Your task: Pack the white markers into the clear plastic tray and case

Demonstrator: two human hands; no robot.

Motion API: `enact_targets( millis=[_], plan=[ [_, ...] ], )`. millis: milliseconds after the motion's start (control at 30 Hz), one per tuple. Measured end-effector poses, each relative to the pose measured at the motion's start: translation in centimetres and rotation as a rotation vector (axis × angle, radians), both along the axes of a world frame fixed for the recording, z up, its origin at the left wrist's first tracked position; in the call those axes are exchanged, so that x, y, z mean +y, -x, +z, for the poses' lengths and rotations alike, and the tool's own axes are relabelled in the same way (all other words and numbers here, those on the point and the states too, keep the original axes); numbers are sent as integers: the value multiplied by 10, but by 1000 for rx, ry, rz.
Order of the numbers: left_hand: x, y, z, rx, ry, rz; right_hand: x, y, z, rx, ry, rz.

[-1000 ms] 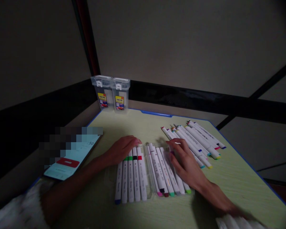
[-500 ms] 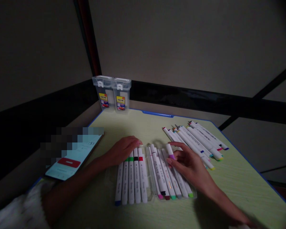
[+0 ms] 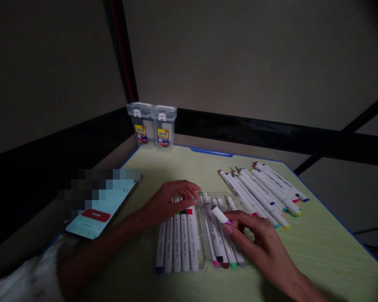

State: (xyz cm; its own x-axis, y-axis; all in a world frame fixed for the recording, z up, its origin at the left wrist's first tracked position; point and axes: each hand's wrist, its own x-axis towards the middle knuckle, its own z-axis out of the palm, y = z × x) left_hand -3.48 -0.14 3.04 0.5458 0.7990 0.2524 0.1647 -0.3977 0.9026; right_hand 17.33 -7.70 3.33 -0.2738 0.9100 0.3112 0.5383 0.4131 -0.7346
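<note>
My left hand (image 3: 171, 200) lies flat, fingers stretched, on the top ends of a row of white markers (image 3: 178, 243) that sit in the left half of a clear open case (image 3: 201, 235). My right hand (image 3: 260, 241) is closed on a white marker with a purple band (image 3: 219, 214), lifted and tilted above the markers in the case's right half (image 3: 219, 241). A second group of loose white markers (image 3: 264, 193) lies fanned out to the right on the pale green table (image 3: 318, 247).
Two clear upright plastic boxes with yellow labels (image 3: 153, 126) stand at the table's far left corner. A phone with a lit screen and red button (image 3: 96, 209) rests at the left edge. Dark walls surround the table.
My right hand has picked a purple-banded marker out of the right half of the case and drawn it toward me. My left hand stays on the left row. The view shifted slightly.
</note>
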Motion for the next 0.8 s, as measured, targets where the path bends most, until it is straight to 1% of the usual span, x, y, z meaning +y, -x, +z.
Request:
enact_targets(
  millis=[67, 133, 200, 267, 333, 467, 600, 700, 800],
  plan=[
    [-4, -2, 1, -51, 132, -92, -3, 3, 1, 2, 39, 56],
    [-8, -4, 1, -57, 227, -161, -5, 4, 1, 12, 102, 109],
    [-11, -5, 1, -30, 250, -206, -6, 6, -2, 22, 160, 135],
    [-13, -7, 2, -4, 227, -223, -5, 7, -4, 33, 208, 136],
    [-15, -8, 3, -2, 214, -224, -5, 7, -6, 56, 245, 130],
    [-17, -9, 3, -28, 237, -216, -4, 9, -7, 96, 293, 125],
    [-13, -9, 2, -48, 243, -193, -3, 8, -8, 98, 315, 106],
    [-7, -6, 0, -65, 239, -167, -2, 7, -10, 61, 280, 55],
    [-1, -2, -3, -74, 235, -132, -1, 4, -11, 26, 201, 30]
  ],
)
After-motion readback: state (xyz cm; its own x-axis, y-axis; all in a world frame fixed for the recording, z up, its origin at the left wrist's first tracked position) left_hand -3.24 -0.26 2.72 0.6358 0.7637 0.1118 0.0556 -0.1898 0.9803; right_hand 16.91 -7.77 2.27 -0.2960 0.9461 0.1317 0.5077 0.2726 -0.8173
